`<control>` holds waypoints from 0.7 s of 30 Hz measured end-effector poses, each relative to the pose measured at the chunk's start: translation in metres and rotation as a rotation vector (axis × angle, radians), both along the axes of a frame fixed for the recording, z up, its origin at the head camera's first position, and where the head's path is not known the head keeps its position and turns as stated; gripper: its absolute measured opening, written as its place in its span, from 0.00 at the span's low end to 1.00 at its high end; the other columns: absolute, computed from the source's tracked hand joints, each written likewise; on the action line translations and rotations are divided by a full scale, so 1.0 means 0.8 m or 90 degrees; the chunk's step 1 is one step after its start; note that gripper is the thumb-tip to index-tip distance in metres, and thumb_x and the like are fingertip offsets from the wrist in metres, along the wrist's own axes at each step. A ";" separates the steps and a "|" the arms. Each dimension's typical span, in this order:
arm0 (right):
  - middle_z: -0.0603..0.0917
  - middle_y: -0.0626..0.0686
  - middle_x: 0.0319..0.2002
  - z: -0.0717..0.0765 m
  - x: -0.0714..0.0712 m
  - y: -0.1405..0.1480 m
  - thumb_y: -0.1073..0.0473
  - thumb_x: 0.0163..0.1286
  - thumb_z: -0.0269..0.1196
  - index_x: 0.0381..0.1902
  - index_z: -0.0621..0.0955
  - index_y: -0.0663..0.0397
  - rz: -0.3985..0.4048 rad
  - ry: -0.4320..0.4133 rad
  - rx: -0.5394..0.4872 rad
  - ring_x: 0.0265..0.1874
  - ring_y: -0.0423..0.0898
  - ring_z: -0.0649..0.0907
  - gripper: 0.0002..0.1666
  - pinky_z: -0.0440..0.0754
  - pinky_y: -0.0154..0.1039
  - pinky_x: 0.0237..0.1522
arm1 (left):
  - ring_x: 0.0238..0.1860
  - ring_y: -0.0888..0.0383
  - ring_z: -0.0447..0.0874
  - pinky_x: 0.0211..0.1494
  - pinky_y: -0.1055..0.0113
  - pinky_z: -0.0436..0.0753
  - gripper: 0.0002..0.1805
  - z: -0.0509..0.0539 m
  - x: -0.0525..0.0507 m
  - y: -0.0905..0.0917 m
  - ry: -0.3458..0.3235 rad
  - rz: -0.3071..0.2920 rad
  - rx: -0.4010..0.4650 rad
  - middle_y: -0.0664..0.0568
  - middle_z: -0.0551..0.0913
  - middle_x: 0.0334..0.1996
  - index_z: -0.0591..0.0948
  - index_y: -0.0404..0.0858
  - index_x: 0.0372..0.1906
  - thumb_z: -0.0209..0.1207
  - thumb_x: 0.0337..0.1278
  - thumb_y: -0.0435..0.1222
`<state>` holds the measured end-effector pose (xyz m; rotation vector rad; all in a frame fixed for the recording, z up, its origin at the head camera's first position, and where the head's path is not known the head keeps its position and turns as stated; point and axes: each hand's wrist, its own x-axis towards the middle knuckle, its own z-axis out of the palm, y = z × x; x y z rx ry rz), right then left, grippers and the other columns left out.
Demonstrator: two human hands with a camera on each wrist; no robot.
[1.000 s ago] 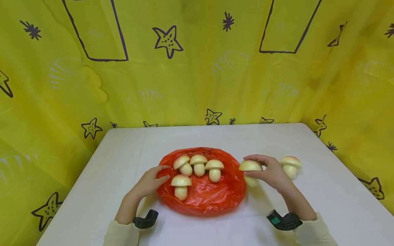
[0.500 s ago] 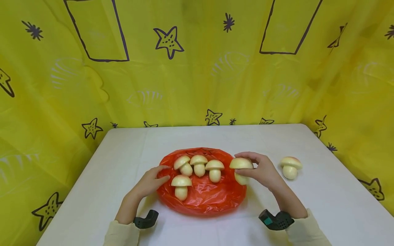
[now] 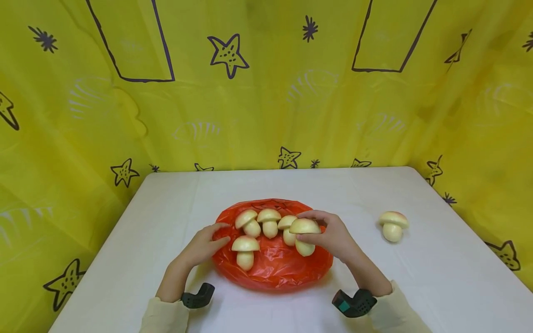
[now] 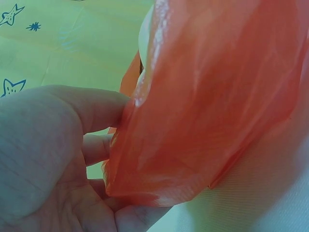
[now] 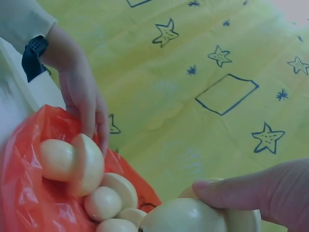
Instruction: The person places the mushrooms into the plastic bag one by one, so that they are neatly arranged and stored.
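Note:
A red plastic bag (image 3: 275, 275) lies open on the white table with several cream toy mushrooms (image 3: 244, 245) inside. My left hand (image 3: 201, 245) holds the bag's left rim; in the left wrist view the thumb and fingers close around the edge of the red plastic (image 4: 203, 116). Over the right part of the bag, my right hand (image 3: 331, 233) grips another toy mushroom (image 3: 305, 226) by its cap, partly covering a mushroom behind it. The right wrist view shows the thumb on this held mushroom (image 5: 186, 217), with other fingers mostly hidden.
One more toy mushroom (image 3: 393, 226) stands upright on the white table (image 3: 416, 277), right of the bag. A yellow curtain (image 3: 266, 101) with drawn stars hangs behind and along both sides. Each wrist wears a dark camera mount (image 3: 355, 303).
My right hand has carried the mushroom leftward, from beside the bag's right edge to over its inside. The left hand and the bag have stayed in place.

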<state>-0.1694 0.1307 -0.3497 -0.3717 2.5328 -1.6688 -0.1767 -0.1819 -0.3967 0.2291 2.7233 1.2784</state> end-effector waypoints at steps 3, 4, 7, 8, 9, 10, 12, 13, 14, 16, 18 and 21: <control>0.78 0.54 0.43 -0.005 -0.001 -0.011 0.58 0.51 0.71 0.48 0.80 0.59 -0.007 -0.005 0.007 0.41 0.51 0.74 0.25 0.78 0.39 0.38 | 0.54 0.43 0.70 0.50 0.51 0.76 0.20 0.000 0.000 0.000 -0.003 0.000 0.000 0.40 0.73 0.54 0.74 0.34 0.56 0.55 0.59 0.36; 0.78 0.54 0.43 -0.007 -0.001 -0.014 0.58 0.51 0.71 0.48 0.80 0.59 -0.012 -0.006 0.009 0.41 0.51 0.74 0.25 0.78 0.38 0.37 | 0.54 0.43 0.70 0.50 0.51 0.76 0.20 0.000 -0.001 0.000 -0.004 0.000 -0.001 0.40 0.73 0.54 0.74 0.34 0.56 0.55 0.59 0.36; 0.78 0.53 0.43 -0.016 -0.001 -0.027 0.60 0.50 0.72 0.47 0.81 0.58 -0.033 -0.009 0.007 0.40 0.50 0.75 0.24 0.78 0.38 0.38 | 0.54 0.43 0.70 0.51 0.50 0.75 0.20 0.000 0.000 -0.001 -0.002 -0.001 -0.003 0.40 0.73 0.54 0.74 0.34 0.56 0.55 0.59 0.36; 0.78 0.52 0.43 -0.019 0.000 -0.031 0.59 0.50 0.72 0.47 0.81 0.57 -0.040 -0.010 0.009 0.40 0.49 0.75 0.24 0.79 0.38 0.38 | 0.54 0.43 0.70 0.51 0.49 0.75 0.20 0.000 0.000 -0.001 -0.001 -0.002 -0.004 0.40 0.73 0.54 0.74 0.34 0.56 0.55 0.59 0.36; 0.78 0.51 0.43 -0.022 0.001 -0.036 0.59 0.50 0.72 0.46 0.81 0.56 -0.044 -0.012 0.011 0.40 0.49 0.75 0.24 0.79 0.38 0.38 | 0.55 0.42 0.70 0.51 0.49 0.75 0.20 0.001 0.000 -0.001 0.000 -0.003 -0.005 0.40 0.73 0.54 0.74 0.34 0.56 0.55 0.59 0.36; 0.79 0.51 0.43 -0.025 0.002 -0.040 0.59 0.49 0.72 0.45 0.82 0.55 -0.049 -0.012 0.011 0.40 0.48 0.76 0.23 0.79 0.39 0.38 | 0.55 0.42 0.70 0.51 0.49 0.75 0.20 0.001 0.000 -0.002 0.001 -0.003 -0.005 0.40 0.73 0.54 0.74 0.34 0.56 0.55 0.59 0.36; 0.79 0.50 0.43 -0.030 0.003 -0.047 0.60 0.49 0.73 0.44 0.82 0.53 -0.052 -0.005 0.014 0.39 0.47 0.76 0.22 0.80 0.39 0.38 | 0.55 0.42 0.70 0.51 0.49 0.75 0.20 0.001 0.001 -0.002 0.003 -0.005 -0.005 0.40 0.74 0.54 0.74 0.34 0.56 0.55 0.59 0.36; 0.79 0.49 0.43 -0.032 0.004 -0.050 0.60 0.48 0.73 0.43 0.82 0.52 -0.053 -0.002 0.016 0.39 0.47 0.77 0.21 0.80 0.40 0.38 | 0.55 0.42 0.70 0.51 0.49 0.75 0.20 0.001 0.001 -0.002 0.003 -0.005 -0.004 0.40 0.74 0.54 0.74 0.34 0.56 0.55 0.59 0.36; 0.80 0.49 0.42 -0.033 0.005 -0.053 0.60 0.48 0.73 0.42 0.83 0.51 -0.052 0.000 0.018 0.39 0.47 0.77 0.21 0.80 0.40 0.38 | 0.55 0.42 0.70 0.51 0.49 0.75 0.20 0.001 0.001 -0.002 0.002 -0.005 -0.003 0.40 0.74 0.54 0.74 0.34 0.56 0.55 0.59 0.36; 0.80 0.48 0.41 -0.037 0.006 -0.058 0.60 0.48 0.73 0.42 0.83 0.51 -0.054 0.005 0.024 0.38 0.47 0.77 0.20 0.80 0.40 0.37 | 0.54 0.43 0.70 0.51 0.50 0.75 0.20 0.001 0.001 -0.002 0.001 -0.004 -0.003 0.40 0.74 0.54 0.74 0.34 0.56 0.55 0.59 0.36; 0.79 0.48 0.40 -0.039 0.007 -0.061 0.60 0.47 0.73 0.41 0.83 0.51 -0.056 0.008 0.030 0.38 0.46 0.77 0.20 0.80 0.40 0.37 | 0.54 0.43 0.70 0.51 0.50 0.75 0.20 0.001 0.000 -0.001 -0.002 -0.004 -0.001 0.40 0.73 0.54 0.74 0.34 0.56 0.55 0.59 0.36; 0.79 0.48 0.41 -0.044 0.008 -0.066 0.60 0.48 0.73 0.42 0.82 0.52 -0.048 0.013 0.040 0.40 0.47 0.77 0.21 0.80 0.40 0.39 | 0.54 0.43 0.70 0.51 0.50 0.75 0.20 0.001 0.000 -0.001 -0.005 -0.003 0.000 0.40 0.73 0.54 0.74 0.34 0.56 0.55 0.60 0.36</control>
